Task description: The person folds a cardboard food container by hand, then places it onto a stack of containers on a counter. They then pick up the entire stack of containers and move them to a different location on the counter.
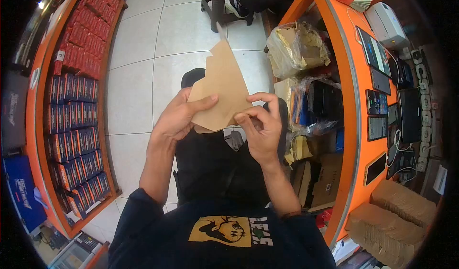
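Observation:
A piece of brown kraft paper [224, 87] with stepped, pointed upper edges is held up above my lap. My left hand [179, 113] grips its left side, the thumb flat on the front and the other fingers hidden behind. At the lower right edge, my right hand [262, 128] pinches the paper between thumb and curled fingers, with the index fingertip touching its right side. The paper looks folded along the bottom, where a second layer shows.
Shelves of red boxes [86, 39] and dark blue boxes [76, 130] stand on the left. On the right, an orange table [351, 125] carries several phones [377, 102], a white device [386, 24] and stacks of brown paper pieces [385, 233]. Wrapped packages [299, 49] fill the shelf underneath. A person's shoe [236, 7] shows ahead.

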Motion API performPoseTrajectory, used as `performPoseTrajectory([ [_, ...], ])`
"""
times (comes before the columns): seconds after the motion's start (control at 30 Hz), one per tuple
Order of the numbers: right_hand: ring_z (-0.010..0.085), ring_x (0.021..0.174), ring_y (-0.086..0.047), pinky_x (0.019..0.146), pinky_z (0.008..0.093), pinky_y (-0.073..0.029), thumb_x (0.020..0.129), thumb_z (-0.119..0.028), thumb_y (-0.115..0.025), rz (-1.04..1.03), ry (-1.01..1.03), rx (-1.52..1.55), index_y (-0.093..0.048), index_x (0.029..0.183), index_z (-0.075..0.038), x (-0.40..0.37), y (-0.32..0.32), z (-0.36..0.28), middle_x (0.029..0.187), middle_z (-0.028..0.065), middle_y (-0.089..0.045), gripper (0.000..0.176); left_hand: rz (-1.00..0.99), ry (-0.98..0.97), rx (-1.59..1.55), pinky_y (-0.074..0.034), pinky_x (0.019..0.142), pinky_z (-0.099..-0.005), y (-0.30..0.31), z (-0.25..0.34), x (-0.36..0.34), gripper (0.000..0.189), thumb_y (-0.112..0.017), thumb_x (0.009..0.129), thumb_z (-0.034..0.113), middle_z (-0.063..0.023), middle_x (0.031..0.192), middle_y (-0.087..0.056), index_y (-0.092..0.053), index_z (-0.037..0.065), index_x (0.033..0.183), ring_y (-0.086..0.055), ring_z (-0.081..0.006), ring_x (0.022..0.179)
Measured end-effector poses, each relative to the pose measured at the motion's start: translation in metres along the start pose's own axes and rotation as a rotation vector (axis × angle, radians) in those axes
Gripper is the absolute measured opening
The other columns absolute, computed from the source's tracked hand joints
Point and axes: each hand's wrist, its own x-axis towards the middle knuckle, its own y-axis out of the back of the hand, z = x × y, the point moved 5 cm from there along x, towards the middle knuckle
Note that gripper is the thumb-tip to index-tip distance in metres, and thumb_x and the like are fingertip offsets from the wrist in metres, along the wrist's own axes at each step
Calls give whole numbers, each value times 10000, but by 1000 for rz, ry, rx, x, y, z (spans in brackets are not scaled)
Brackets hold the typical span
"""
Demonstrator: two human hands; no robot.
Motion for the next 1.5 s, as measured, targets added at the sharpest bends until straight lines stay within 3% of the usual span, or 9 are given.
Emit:
performPoseTrajectory([
  [0.3,140,889,-630,642,229,-582,863,-53,-730,18,-347,384,-693,828,42,-2,3,14,1205,107,-444,108,16,-86,-10,-561,850,-311,-12,-4,0,371,-643,951,177,-139,1114,-665,-554,-50,1231,-673,-179,984],
  [0.6,151,948,-601,674,252,-592,845,-48,-747,83,-130,241,-645,793,35,-6,16,27,1194,116,-454,141,-83,-45,-118,-543,901,-311,-26,-4,0,401,-619,968,180,-127,1182,-642,-513,-44,1284,-653,-177,1045],
  [0.73,146,957,-589,728,268,-589,816,-1,-760,164,-312,504,-592,775,14,-5,17,15,1186,104,-461,174,-128,-35,-133,-544,906,-317,-25,-8,6,416,-618,969,185,-129,1192,-635,-501,-42,1298,-652,-179,1049],
  [0.93,147,956,-593,748,268,-576,772,34,-795,120,-112,270,-551,943,2,-9,18,30,1208,82,-469,300,-176,36,-107,-542,919,-323,-31,-11,12,414,-611,973,182,-125,1202,-629,-495,-40,1303,-645,-180,1067],
  [1.03,172,1051,-563,778,264,-544,812,-165,-815,105,-155,549,-531,1172,-16,-13,19,41,1259,78,-464,482,-234,30,-132,-538,927,-317,-28,-10,16,419,-609,974,178,-125,1210,-623,-489,-39,1313,-636,-173,1082],
  [1.13,216,1289,-407,1063,347,-365,895,-564,-623,-10,-171,390,-304,1479,-23,-14,21,59,1372,95,-429,858,-281,34,-187,-530,941,-314,-32,-14,19,428,-611,972,168,-125,1230,-613,-479,-37,1324,-627,-172,1101],
  [1.3,213,1314,-391,1118,350,-292,951,-350,-554,20,-302,620,-303,1470,19,-21,11,69,1406,144,-413,685,-166,55,-204,-521,964,-329,-42,-32,28,426,-617,966,143,-114,1258,-600,-475,-23,1332,-611,-185,1134],
  [1.47,338,1344,-415,1128,416,-300,891,-414,-673,81,65,-421,-340,1452,51,-2,39,18,1425,228,-447,801,-255,14,118,-462,976,-298,-29,-23,34,472,-641,930,83,-77,1237,-602,-476,-5,1364,-578,-149,1119],
  [1.5,338,1344,-415,1128,416,-300,891,-414,-673,75,66,-419,-340,1452,51,5,47,11,1425,228,-447,801,-250,10,115,-462,976,-298,-26,-20,33,472,-641,930,83,-77,1237,-602,-476,-5,1364,-578,-149,1119],
])
